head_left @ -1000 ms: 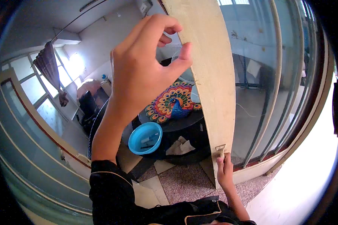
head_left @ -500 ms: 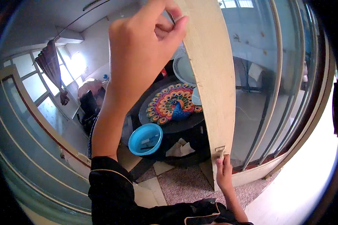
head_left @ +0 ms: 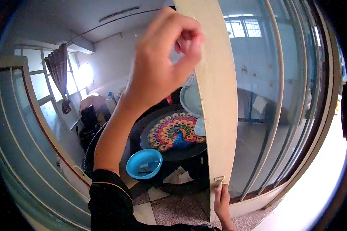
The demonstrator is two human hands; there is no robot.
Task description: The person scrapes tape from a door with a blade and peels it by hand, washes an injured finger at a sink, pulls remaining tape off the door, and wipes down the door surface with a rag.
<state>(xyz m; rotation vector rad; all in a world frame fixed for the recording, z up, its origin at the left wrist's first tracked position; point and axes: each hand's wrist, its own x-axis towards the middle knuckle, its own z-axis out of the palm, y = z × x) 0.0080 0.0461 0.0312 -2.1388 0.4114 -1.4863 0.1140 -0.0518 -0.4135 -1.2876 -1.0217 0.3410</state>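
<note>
A cream-painted frame (head_left: 216,77) of a glazed, barred panel stands upright in front of me. My right hand (head_left: 222,198) is closed around the small handle (head_left: 219,180) low on this frame. My left hand (head_left: 167,54) is raised beside the upper part of the frame, its fingers curled in toward the thumb. Motion blurs it slightly, and anything between its fingertips is too small or hidden to make out. Beyond the frame, a round table top (head_left: 144,134) carries a colourful peacock picture (head_left: 177,133), partly covered by my left forearm.
A blue basin (head_left: 135,161) with small items inside stands before the peacock picture, a crumpled cloth (head_left: 178,176) beside it. A pale basket (head_left: 191,100) sits behind the frame. Another barred panel (head_left: 25,115) stands at left. A curtain (head_left: 59,67) hangs by the far windows.
The view has tilted up, so the room sits lower. My left hand has shifted right relative to the view, closer to the frame. My right hand stays on the handle.
</note>
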